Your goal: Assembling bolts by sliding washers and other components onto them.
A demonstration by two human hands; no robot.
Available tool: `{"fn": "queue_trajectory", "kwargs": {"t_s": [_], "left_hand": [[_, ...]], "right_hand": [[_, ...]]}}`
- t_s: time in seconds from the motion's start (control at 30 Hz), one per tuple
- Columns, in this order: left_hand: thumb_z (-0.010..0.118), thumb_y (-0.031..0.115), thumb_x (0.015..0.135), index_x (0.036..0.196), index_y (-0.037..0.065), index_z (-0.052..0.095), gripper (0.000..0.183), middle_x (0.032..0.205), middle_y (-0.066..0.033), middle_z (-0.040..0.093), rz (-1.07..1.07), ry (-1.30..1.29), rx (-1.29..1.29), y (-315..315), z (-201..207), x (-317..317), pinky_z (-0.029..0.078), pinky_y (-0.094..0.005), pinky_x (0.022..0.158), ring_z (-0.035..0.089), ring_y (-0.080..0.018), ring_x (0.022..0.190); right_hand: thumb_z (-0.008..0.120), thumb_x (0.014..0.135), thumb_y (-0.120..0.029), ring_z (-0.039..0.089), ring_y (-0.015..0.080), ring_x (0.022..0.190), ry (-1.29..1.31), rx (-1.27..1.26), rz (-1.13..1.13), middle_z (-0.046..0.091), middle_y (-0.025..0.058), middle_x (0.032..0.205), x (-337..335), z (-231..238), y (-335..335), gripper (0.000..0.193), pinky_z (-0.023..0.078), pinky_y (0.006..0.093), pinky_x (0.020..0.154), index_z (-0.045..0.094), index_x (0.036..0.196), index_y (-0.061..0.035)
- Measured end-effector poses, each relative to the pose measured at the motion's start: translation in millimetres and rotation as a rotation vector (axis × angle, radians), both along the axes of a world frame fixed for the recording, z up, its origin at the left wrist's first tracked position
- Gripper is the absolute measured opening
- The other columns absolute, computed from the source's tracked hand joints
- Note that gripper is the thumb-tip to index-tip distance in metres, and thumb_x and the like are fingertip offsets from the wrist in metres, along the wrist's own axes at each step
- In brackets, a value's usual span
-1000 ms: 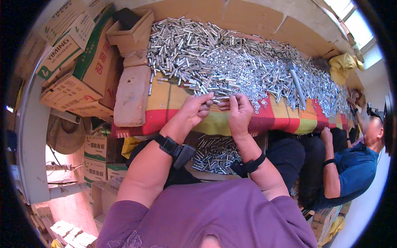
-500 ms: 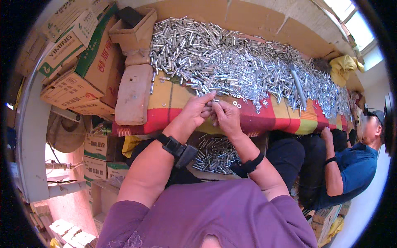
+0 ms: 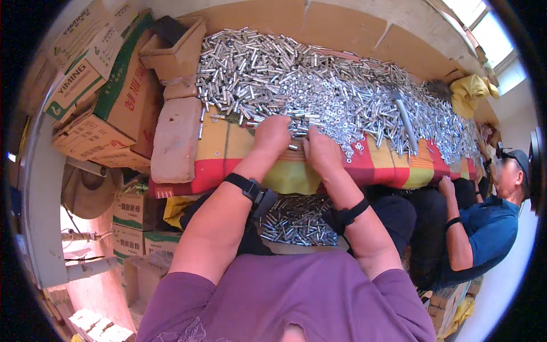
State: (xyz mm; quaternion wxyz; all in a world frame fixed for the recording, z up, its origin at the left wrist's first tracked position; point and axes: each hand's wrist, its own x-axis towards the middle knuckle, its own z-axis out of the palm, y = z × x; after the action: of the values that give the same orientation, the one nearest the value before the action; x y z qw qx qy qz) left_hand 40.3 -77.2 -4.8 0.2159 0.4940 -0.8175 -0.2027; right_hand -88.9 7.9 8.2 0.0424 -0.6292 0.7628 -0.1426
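Along the near edge of a large heap of silvery metal sleeves and bolts [image 3: 245, 74], my hands work a short distance apart. My left hand [image 3: 272, 135] has its fingers curled down at the edge of the sleeves; its back hides whatever is in them. Closed too, with thumb and forefinger close together, is my right hand [image 3: 323, 150], beside the small washers and nuts [image 3: 336, 105]. What it holds cannot be made out. Between the hands a loose metal sleeve [image 3: 292, 147] lies on the checked cloth [image 3: 228, 142].
A pale block [image 3: 175, 139] and a cardboard tray [image 3: 174, 54] border the heap at left, near stacked cartons [image 3: 122, 108]. A grey curved bar [image 3: 406, 125] lies on the metal parts. Below the cloth is a container of metal parts [image 3: 299, 225]. Another person [image 3: 484, 239] sits at right.
My hands were together over the cloth's edge, fingers pinched around a small piece. They have since parted, the right one moving rightward, and both are turned down toward the heap.
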Motion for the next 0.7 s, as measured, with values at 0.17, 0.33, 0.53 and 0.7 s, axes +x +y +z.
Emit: {"fn": "queue_trajectory", "kwargs": {"t_s": [0.17, 0.33, 0.53, 0.7], "left_hand": [[0.071, 0.022, 0.071, 0.08, 0.007, 0.066, 0.018, 0.081, -0.013, 0.066, 0.017, 0.026, 0.036, -1, -5, 6, 0.049, -0.0422, 0.067, 0.064, -0.0314, 0.075], [0.062, 0.014, 0.082, 0.087, 0.004, 0.061, 0.012, 0.074, -0.0075, 0.065, 0.075, 0.783, 0.705, 5, 1, 27, 0.039, -0.0304, 0.046, 0.051, -0.0124, 0.053], [0.056, 0.013, 0.089, 0.098, 0.008, 0.056, 0.01, 0.075, -0.004, 0.061, 0.025, 1.088, 1.326, 14, 16, 50, 0.02, -0.0194, 0.035, 0.033, -0.0034, 0.044], [0.056, 0.012, 0.089, 0.095, 0.007, 0.059, 0.008, 0.074, -0.0032, 0.06, -0.016, 1.049, 1.296, 19, 15, 47, 0.019, -0.0185, 0.036, 0.031, -0.0032, 0.043]], "right_hand": [[0.053, 0.083, -0.017, 0.062, 0.0394, 0.067, 0.085, 0.026, 0.094, 0.063, 0.0195, 0.071, 3, 1, -3, 0.021, 0.048, 0.0513, 0.059, 0.049, 0.1, -0.0062], [0.05, 0.084, -0.017, 0.063, 0.039, 0.068, 0.12, 0.073, 0.078, 0.063, 0.0203, 0.072, 1, 0, -7, 0.021, 0.048, 0.0507, 0.059, 0.049, 0.101, -0.0047], [0.053, 0.087, -0.016, 0.061, 0.0369, 0.064, -0.077, -0.086, 0.084, 0.062, 0.0212, 0.073, -10, 8, 7, 0.016, 0.048, 0.0469, 0.057, 0.051, 0.096, -0.0027], [0.058, 0.087, -0.006, 0.058, 0.0158, 0.053, -1.118, -0.365, -0.039, 0.061, 0.0078, 0.071, -2, 25, 25, 0.007, 0.046, 0.0271, 0.046, 0.056, 0.086, 0.0008]]}}
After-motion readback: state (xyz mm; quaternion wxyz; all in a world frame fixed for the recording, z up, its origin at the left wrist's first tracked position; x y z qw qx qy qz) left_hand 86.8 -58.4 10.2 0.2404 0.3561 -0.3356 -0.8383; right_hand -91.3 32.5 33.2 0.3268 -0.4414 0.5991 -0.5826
